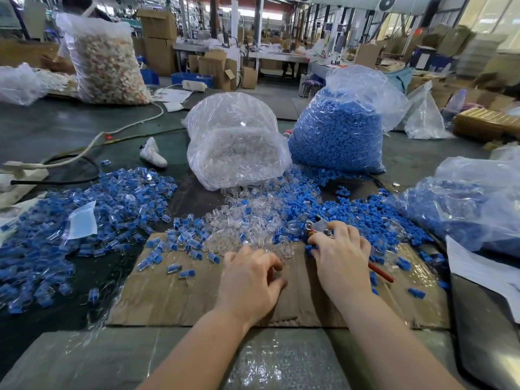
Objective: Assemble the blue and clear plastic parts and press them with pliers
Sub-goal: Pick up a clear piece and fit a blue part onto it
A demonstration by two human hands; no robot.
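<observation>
Fingers (270,261) of the left hand (250,282) were curled loosely, tips down at the near edge of the clear plastic parts (247,223); whether they pinched a piece could not be told. Right hand (342,257) was wrapped round the pliers (318,228), fingers curled over the handles, metal head poking out past the knuckles toward the blue pile, one red handle (381,273) sticking out behind the hand. Pliers head looked slightly parted, hard to confirm.

Both hands sat over a flattened cardboard sheet (180,299) on the dark table (56,128). Loose blue plastic parts (360,212) lay heaped just beyond the right hand and ran back to a full clear bag of blue parts (337,136). Bag of clear parts (233,144) stood beside it on the left, spilling clear pieces forward into the middle pile. Left of the cardboard, a wide heap of assembled blue-and-clear pieces (92,209), with some scattered onto the cardboard. Another bag of blue parts (464,206) lay at the right edge. White cable (126,126) and a white glove-like item (153,153) lay on the table behind the heap. Far left, a tall bag of pale mixed pieces (109,57).
</observation>
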